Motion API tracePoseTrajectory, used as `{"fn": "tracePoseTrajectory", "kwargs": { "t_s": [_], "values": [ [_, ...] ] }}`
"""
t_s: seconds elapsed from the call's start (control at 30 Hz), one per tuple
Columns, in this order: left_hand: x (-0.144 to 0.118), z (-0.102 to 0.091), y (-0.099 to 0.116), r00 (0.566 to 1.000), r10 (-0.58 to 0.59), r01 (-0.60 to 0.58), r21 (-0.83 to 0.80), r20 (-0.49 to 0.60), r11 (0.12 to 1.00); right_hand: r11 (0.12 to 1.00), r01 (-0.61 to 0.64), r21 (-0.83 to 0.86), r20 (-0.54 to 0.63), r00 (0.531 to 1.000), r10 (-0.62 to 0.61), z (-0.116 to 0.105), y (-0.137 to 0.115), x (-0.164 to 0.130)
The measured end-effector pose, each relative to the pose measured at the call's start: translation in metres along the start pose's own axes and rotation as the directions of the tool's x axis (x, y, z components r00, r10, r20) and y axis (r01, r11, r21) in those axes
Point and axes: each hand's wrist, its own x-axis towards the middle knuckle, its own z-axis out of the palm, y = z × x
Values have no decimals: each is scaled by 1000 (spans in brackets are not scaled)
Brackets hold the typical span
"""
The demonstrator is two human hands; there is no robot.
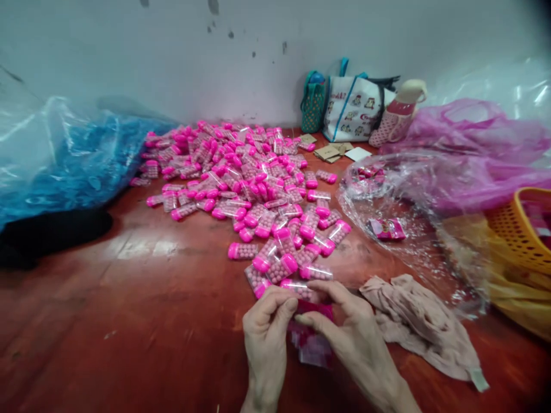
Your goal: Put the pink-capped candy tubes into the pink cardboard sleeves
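In front of me, my left hand pinches the left edge of a magenta plastic wrapper between thumb and forefinger. My right hand closes on the same wrapper from the right, its fingers partly covering it. Just below it lie clear and pinkish plastic pieces, too blurred to make out. Right beyond my fingertips begins a large heap of small clear containers with bright pink ends, filled with pink balls. The nearest container almost meets my hands.
A crumpled beige cloth lies right of my hands. Clear plastic with a printed pink packet, a yellow basket and pink bags are farther right. A blue-filled bag stands left; a white tote leans at the wall.
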Motion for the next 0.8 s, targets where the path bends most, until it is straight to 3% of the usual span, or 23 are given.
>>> {"fn": "tracePoseTrajectory", "kwargs": {
  "t_s": [0.1, 0.2, 0.33, 0.43, 0.5, 0.63, 0.73, 0.8],
  "values": [
    [8, 1, 1, 999, -27, 25, -74, -33, 997, 988, -91, 125, 79, 994, 81, 3, -4, 8],
    [18, 1, 2, 998, -51, 47, -188, -21, 981, 987, -83, 140, 77, 994, 72, 11, -2, 14],
    [31, 1, 9, 971, -240, 217, -432, 1, 876, 994, 102, -26, -19, 995, -103, 25, 4, 23],
    [38, 1, 13, 942, -335, 288, -520, 3, 804, 946, 291, -140, -94, 947, -306, 31, 5, 30],
    [43, 1, 14, 928, -373, 317, -540, 6, 780, 932, 332, -146, -83, 935, -346, 32, 4, 33],
    [51, 1, 14, 908, -419, 341, -573, -4, 745, 985, 169, 30, 20, 985, -170, 30, 1, 35],
    [55, 2, 16, 909, -415, 320, -590, -29, 741, 987, 10, 160, 104, 994, -27, 29, 1, 35],
    [57, 4, 17, 911, -412, 315, -597, -29, 738, 990, 24, 136, 73, 997, -34, 29, 2, 35]
  ]
}}
